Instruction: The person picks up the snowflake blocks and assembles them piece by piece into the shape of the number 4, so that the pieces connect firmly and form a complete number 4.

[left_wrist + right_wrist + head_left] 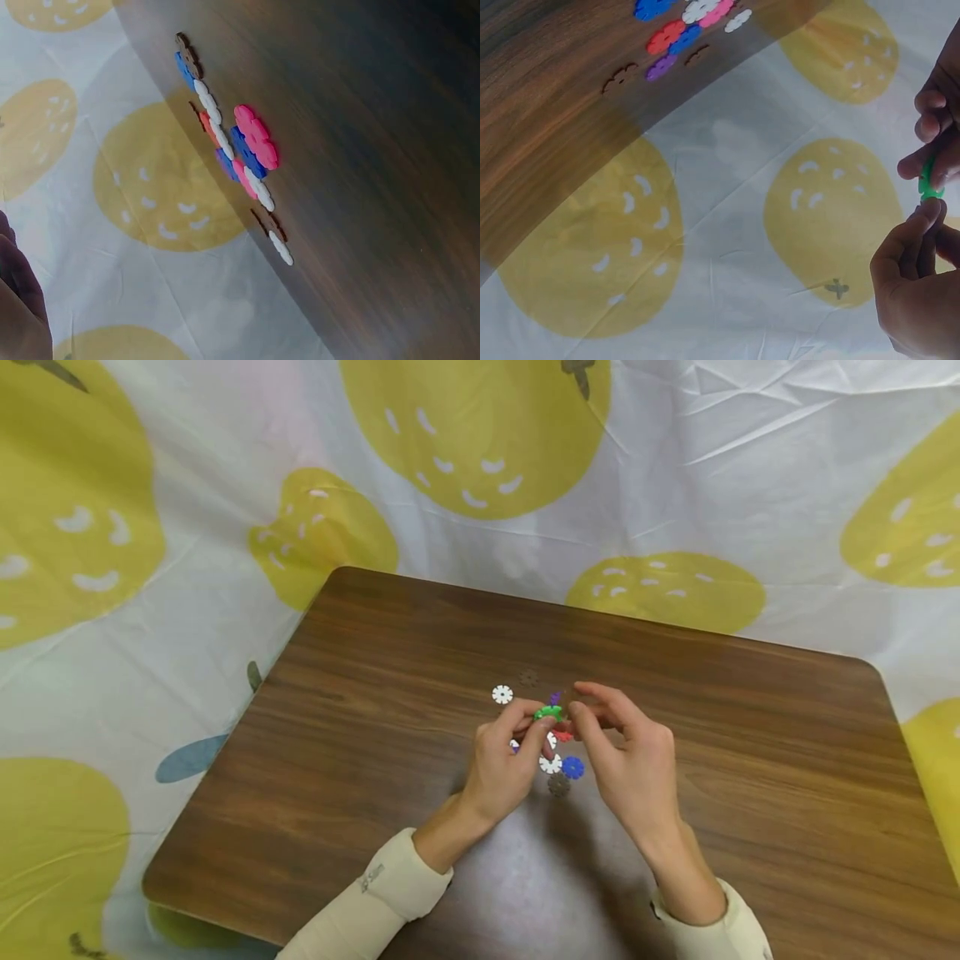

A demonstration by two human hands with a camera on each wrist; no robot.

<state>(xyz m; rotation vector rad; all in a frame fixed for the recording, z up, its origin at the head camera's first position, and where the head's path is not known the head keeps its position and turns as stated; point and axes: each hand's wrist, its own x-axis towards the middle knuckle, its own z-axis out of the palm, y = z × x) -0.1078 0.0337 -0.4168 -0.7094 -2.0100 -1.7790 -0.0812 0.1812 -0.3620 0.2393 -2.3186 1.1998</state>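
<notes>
In the head view my left hand [501,768] pinches a green notched plastic disc [548,713] between thumb and fingers, above the table. My right hand [633,760] comes in from the other side, its fingertips at the disc's edge. Seen from the right wrist, the fingers of both hands meet on the green disc [927,178], the left hand [946,124] above and the right hand [919,289] below. Fingers cover much of it. Part of a hand [21,296] shows at the left wrist view's edge.
Under the hands lie several loose discs on the brown wooden table [360,727]: white [502,694], blue [573,767], brown [558,786], red [665,36], purple [660,67] and pink [255,139]. A white curtain [225,518] with yellow fruit prints hangs behind the table.
</notes>
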